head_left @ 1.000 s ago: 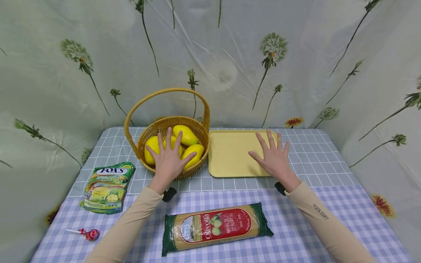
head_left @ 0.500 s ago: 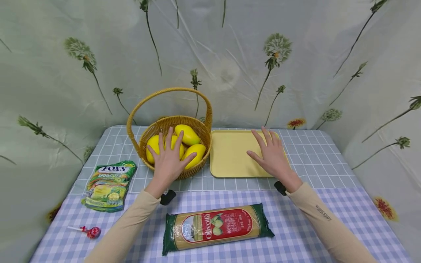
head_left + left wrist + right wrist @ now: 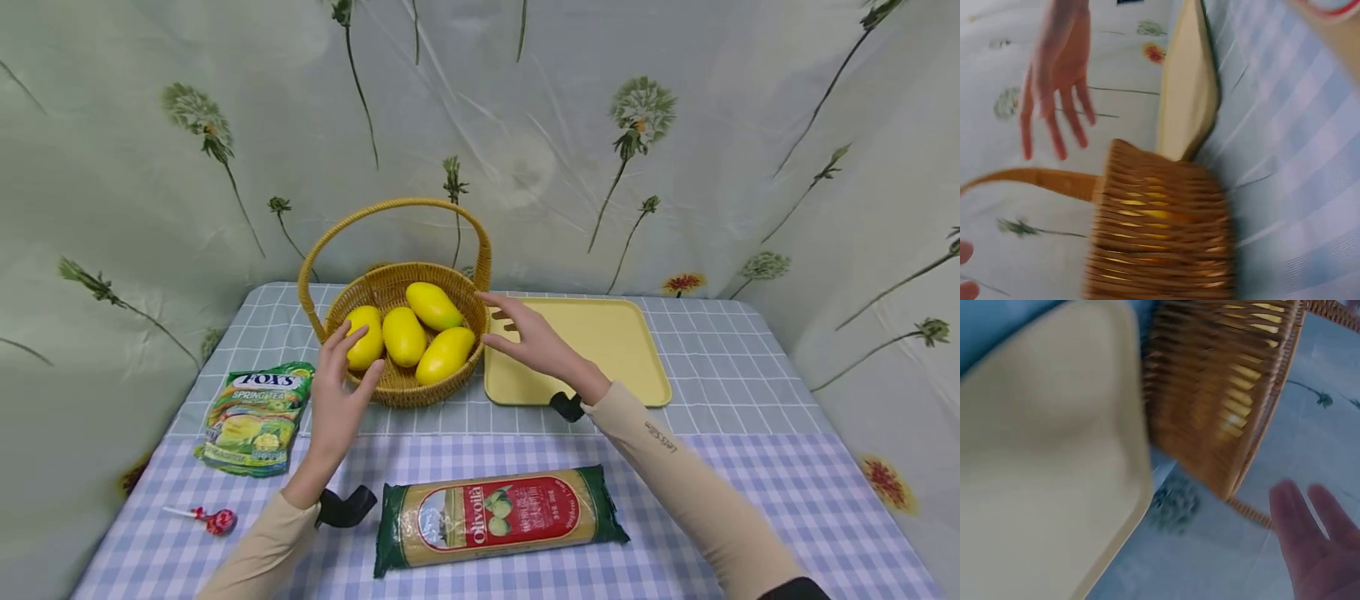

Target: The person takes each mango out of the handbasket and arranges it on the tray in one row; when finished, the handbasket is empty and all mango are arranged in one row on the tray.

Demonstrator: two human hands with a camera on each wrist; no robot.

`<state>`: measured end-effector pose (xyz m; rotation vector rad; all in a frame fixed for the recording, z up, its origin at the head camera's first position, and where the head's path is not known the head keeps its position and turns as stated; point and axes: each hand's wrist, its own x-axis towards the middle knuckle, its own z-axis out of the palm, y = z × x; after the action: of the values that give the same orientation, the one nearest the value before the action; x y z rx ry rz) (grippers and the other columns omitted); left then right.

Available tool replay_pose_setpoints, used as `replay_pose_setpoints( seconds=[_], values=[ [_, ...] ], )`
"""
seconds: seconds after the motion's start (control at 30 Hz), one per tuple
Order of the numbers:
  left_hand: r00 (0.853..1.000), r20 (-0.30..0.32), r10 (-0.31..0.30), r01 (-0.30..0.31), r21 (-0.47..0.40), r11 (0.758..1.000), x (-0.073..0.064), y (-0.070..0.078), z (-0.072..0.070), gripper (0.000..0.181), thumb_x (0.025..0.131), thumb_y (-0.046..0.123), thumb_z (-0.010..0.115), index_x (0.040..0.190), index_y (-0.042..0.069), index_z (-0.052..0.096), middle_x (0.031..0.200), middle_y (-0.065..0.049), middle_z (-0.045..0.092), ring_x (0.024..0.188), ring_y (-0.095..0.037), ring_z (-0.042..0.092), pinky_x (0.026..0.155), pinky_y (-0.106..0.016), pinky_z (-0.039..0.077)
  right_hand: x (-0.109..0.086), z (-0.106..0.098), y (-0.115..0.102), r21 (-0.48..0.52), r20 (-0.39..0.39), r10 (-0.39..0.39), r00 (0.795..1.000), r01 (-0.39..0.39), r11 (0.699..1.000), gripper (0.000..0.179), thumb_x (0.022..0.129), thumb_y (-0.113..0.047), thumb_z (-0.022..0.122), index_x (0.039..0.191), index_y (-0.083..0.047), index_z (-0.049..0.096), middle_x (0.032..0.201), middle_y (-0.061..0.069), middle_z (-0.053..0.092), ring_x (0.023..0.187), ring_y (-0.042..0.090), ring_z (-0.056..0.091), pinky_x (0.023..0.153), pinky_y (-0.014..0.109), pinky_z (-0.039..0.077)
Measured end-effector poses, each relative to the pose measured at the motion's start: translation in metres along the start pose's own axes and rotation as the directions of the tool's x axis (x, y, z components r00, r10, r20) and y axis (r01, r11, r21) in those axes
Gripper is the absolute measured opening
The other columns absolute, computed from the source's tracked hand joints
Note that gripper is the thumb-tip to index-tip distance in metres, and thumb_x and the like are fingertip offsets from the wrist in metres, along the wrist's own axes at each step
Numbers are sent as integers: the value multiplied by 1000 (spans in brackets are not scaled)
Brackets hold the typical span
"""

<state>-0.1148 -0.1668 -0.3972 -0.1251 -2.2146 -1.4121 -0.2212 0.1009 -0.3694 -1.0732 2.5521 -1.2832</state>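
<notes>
A wicker basket (image 3: 405,397) with a tall arched handle stands at the back, holding several yellow mangoes (image 3: 403,337). My left hand (image 3: 337,408) is at the basket's front left, fingers spread and slightly bent, overlapping the rim in the head view. On the other side, my right hand (image 3: 536,337) reaches over the tray (image 3: 600,342), its fingertips close to the basket's right rim and handle base. Neither hand holds anything. The left wrist view shows the basket wall (image 3: 1160,244) with the right hand (image 3: 1063,69) beyond it. Relaxed fingers (image 3: 1294,519) appear beside the basket in the right wrist view.
The pale yellow tray lies just right of the basket. In front is a pack of spaghetti (image 3: 501,518). A green Fox's candy bag (image 3: 255,421) and a red lollipop (image 3: 219,522) lie at the left. A floral curtain (image 3: 555,150) hangs behind the table.
Both hands were spread flat, the left over the mangoes and the right over the tray. The left has drawn back leftward and the right has swung left to the basket's side.
</notes>
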Motion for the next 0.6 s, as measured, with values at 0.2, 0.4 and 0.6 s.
replay_pose_setpoints(
  seconds=[0.2, 0.4, 0.6],
  values=[
    [975, -63, -214, 207, -100, 973, -16, -23, -2, 45, 93, 11, 63, 135, 0, 51, 152, -16, 18, 139, -34, 18, 106, -62, 25, 36, 15, -11, 23, 123, 96, 988, -100, 995, 57, 96, -20, 60, 146, -6, 36, 143, 16, 42, 121, 34, 49, 94, 47, 47],
    [901, 57, -429, 433, -76, 898, -19, -39, -1, 62, 98, 26, 56, 151, 13, 28, 157, -17, -5, 140, -41, 13, 109, -59, 21, 60, 35, -22, -275, 163, 242, 957, -192, 942, 52, 95, -19, 60, 143, -10, 43, 124, 15, 59, 90, 27, 59, 73, 32, 48],
    [860, 139, -490, 509, -198, 838, -14, -43, 1, 64, 101, 24, 51, 155, 19, 16, 159, -10, 0, 140, -36, 16, 107, -53, 31, 68, 57, -28, -404, 154, 335, 930, -250, 880, 55, 92, -23, 66, 141, -12, 46, 132, 13, 54, 109, 26, 53, 82, 35, 46]
  ],
)
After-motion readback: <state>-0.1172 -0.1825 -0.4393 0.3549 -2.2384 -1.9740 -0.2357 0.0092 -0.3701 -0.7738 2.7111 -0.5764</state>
